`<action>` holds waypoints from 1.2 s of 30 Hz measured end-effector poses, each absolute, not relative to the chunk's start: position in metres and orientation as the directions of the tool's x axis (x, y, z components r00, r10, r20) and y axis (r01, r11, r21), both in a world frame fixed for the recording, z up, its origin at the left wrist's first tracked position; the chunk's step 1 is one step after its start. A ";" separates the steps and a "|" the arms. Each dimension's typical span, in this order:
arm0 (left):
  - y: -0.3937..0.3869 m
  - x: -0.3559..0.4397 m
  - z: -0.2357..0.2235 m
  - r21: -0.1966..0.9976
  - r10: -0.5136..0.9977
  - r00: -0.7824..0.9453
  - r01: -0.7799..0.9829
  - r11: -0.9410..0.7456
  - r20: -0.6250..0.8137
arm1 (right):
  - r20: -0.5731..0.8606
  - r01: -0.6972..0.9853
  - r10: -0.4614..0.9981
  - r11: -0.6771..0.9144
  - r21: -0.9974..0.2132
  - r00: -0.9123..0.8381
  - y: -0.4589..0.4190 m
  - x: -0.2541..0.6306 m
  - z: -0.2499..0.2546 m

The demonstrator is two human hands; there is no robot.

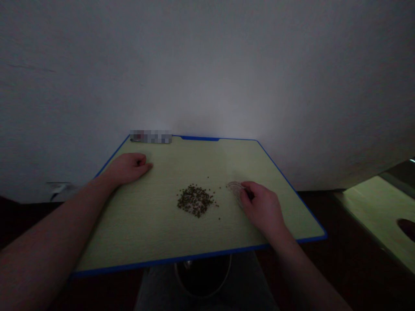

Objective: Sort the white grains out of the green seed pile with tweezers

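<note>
A loose heap of small dark brown, seed-like grains (pixel 195 200) lies on the pale yellow tabletop (pixel 145 224), with a few grains scattered around it. To the right of the heap, my right hand (pixel 263 206) pinches a thin, see-through piece (pixel 236 189) with a rounded, ribbed or mesh-like edge; its kind is too dim to make out. It sits low over or on the tabletop, apart from the heap. On the table's left side, my left hand (pixel 129 167) rests with its fingers curled in and its thumb stretched forward; nothing shows in it.
A blurred-out rectangular item (pixel 151 136) lies at the back left corner. Blue edging (pixel 201 138) rims the table, which stands against a grey wall (pixel 207 65). Below the front edge, a dark round container (pixel 204 276) sits between the person's legs. Another pale surface (pixel 379 211) stands at right.
</note>
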State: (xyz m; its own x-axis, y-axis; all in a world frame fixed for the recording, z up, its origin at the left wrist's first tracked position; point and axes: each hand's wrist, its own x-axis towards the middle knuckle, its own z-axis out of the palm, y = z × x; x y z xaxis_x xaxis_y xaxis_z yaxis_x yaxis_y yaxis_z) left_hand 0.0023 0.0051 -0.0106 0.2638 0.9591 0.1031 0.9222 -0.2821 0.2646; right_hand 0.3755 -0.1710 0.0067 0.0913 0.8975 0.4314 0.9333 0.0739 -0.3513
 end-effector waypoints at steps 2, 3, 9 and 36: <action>0.005 0.003 -0.011 0.265 0.960 0.263 0.923 -0.280 0.100 | 0.428 0.930 0.899 0.081 -0.360 0.087 -0.170 0.376 0.006; 0.006 0.003 -0.011 0.267 0.959 0.263 0.922 -0.281 0.103 | 0.425 0.927 0.901 0.082 -0.365 0.087 -0.171 0.377 0.005; 0.005 0.004 -0.011 0.273 0.964 0.251 0.924 -0.267 0.091 | 0.408 0.929 0.907 0.058 -0.367 0.105 -0.171 0.382 0.003; 0.001 0.003 -0.001 0.275 0.964 0.257 0.924 -0.267 0.071 | 0.372 0.940 0.920 0.009 -0.340 0.126 -0.165 0.375 0.008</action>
